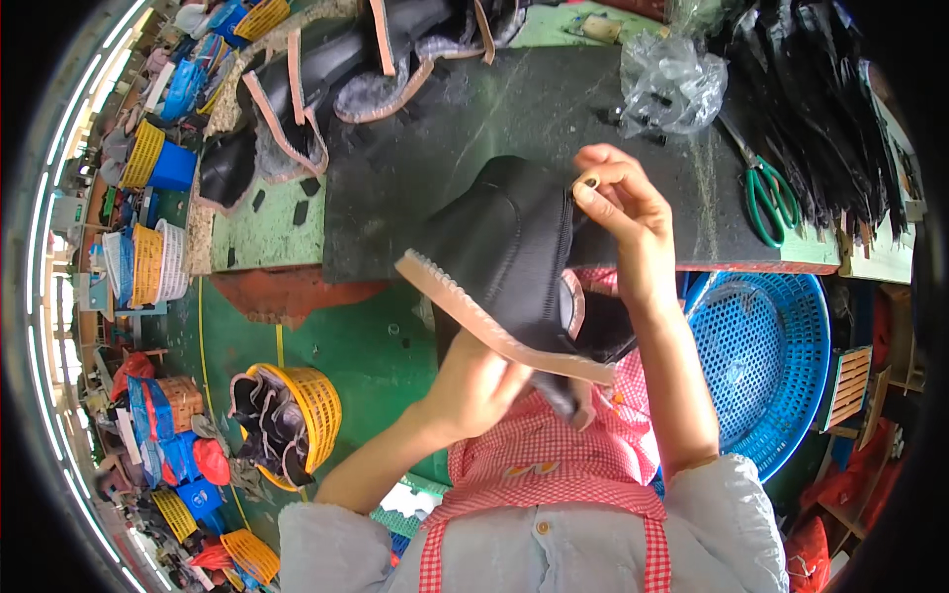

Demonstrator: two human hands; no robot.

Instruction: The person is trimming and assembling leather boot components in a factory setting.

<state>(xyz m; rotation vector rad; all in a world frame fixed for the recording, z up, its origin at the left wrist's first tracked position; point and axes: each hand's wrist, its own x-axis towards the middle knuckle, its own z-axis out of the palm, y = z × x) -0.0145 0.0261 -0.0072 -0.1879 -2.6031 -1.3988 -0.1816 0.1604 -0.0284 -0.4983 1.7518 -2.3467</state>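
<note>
One black leather boot upper with a tan bottom edge is raised before the chest, by the near side of the dark work mat, edge slanting down rightward, long dark stitched seam running roughly up-down. We log the left hand grasping the tan edge from below, fingers partly hidden, leather above its grip; the right hand is nearer the seam's top, thumb and forefinger close together, pinch unclear to us. We read no writing on the upper, just a colourful motif on the red-and-white checked apron.
</note>
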